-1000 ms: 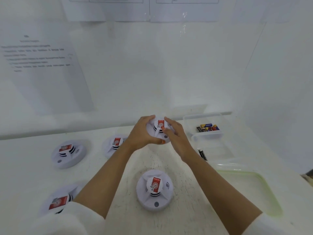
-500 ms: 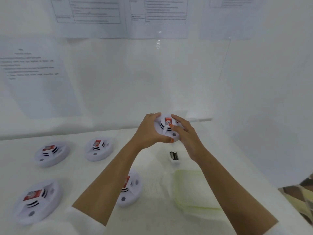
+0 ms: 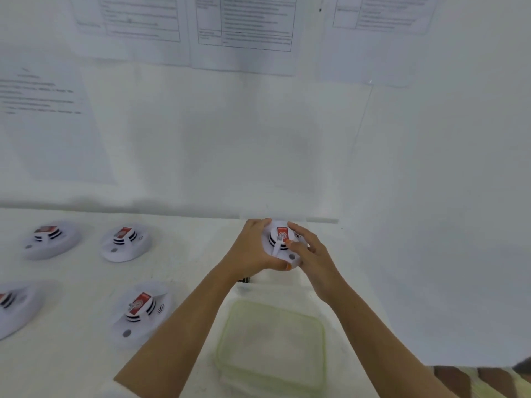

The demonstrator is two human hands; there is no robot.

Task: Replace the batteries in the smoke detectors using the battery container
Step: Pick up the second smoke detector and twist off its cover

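I hold a white smoke detector (image 3: 280, 238) with a red label above the table, near the back wall. My left hand (image 3: 253, 249) grips its left and lower rim. My right hand (image 3: 311, 254) wraps the right side, thumb pressed on the top by the label. The battery container is almost wholly hidden behind my left forearm; only a dark bit of batteries (image 3: 245, 280) shows. Its green-rimmed lid (image 3: 273, 346) lies flat on the table between my forearms.
Several more white smoke detectors rest on the table: two at the back left (image 3: 51, 239) (image 3: 125, 242), one at the left edge (image 3: 14, 305), one nearer (image 3: 140, 310). Printed sheets hang on the wall (image 3: 244, 24). A white wall closes the right side.
The view has swung right and up, so the detectors on the table slid left. Both hands keep hold of the lifted detector; the container has gone behind my left forearm.
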